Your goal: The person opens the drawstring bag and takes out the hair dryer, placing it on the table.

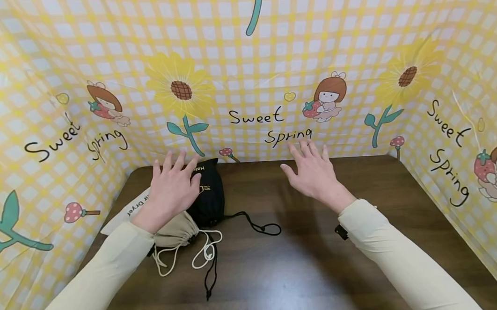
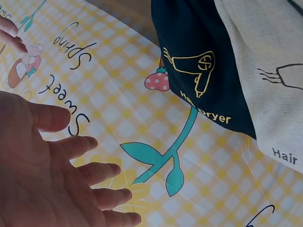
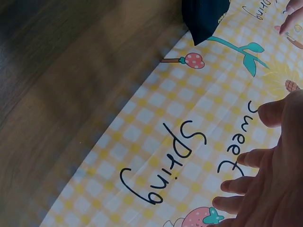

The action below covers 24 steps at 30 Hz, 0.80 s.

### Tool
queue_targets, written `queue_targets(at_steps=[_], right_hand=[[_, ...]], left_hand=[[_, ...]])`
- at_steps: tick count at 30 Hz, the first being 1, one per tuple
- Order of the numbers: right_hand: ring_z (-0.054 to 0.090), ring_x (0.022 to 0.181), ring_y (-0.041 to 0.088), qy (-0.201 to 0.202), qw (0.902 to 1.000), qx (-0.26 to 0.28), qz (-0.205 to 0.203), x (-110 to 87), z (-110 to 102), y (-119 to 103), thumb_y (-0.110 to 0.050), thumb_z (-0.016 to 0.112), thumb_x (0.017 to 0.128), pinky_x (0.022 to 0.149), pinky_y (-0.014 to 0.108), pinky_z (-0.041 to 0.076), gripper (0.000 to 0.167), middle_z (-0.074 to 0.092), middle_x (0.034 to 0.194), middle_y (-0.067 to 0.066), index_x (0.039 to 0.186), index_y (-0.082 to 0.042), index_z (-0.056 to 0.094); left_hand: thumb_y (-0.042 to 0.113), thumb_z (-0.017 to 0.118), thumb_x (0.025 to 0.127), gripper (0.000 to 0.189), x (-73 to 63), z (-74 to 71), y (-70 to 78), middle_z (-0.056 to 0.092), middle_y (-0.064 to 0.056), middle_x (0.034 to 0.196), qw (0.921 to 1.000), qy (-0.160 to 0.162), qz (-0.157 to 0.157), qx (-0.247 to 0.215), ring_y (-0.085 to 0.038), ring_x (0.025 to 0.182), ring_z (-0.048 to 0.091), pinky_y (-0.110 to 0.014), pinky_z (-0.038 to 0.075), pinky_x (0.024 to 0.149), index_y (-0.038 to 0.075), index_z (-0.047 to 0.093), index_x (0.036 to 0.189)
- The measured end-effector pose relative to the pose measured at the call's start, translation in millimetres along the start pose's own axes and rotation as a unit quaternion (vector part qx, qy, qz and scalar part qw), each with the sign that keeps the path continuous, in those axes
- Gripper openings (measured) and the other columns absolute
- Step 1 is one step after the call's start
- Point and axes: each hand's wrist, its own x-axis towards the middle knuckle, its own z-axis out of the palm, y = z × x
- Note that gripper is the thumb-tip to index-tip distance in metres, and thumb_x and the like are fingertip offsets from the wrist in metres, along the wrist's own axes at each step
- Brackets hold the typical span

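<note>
My left hand (image 1: 172, 189) hovers with spread fingers over a pile of drawstring bags at the left of the table. Below it lie a black hair dryer bag (image 1: 211, 194) with yellow print and a pale cloth bag (image 1: 127, 210) lettered "Hair Dryer". Nearer to me sits a beige bag (image 1: 178, 231) with white cords, partly hidden by the left wrist. In the left wrist view, the black bag (image 2: 199, 61) and the pale bag (image 2: 272, 80) show dryer drawings. My right hand (image 1: 314, 172), fingers spread, is held above the table's far right part and touches nothing.
A dark wooden table (image 1: 280, 275) spans the space in front of me. Yellow checked cloth (image 1: 244, 71) with printed flowers and lettering rises behind it and on both sides. Black cord loops (image 1: 260, 227) trail from the bags toward the middle.
</note>
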Motion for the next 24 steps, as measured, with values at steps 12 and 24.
queue_targets(at_steps=[12,24], right_hand=[[0.008,0.160,0.039,-0.014,0.9999,-0.001,-0.003,0.5,8.1,-9.8,-0.058,0.039,0.109,0.122,0.067,0.002,0.073,0.017,0.172,0.021,0.169,-0.018,0.023],[0.012,0.159,0.039,-0.009,0.9998,0.000,-0.019,-0.3,18.6,-20.4,-0.057,0.038,0.110,0.122,0.067,0.007,0.071,0.018,0.172,0.020,0.168,-0.017,0.028]], left_hand=[[0.034,0.036,0.113,0.056,-7.9,7.1,-0.1,0.028,-0.026,0.168,1.0000,0.004,0.000,0.008,-0.053,0.153,0.015,-0.076,0.009,0.116,0.013,0.036,0.165],[0.034,0.038,0.112,0.056,-15.3,11.3,-1.6,0.027,-0.026,0.168,0.9997,-0.016,-0.012,0.013,-0.054,0.154,0.015,-0.074,0.011,0.117,0.010,0.039,0.163]])
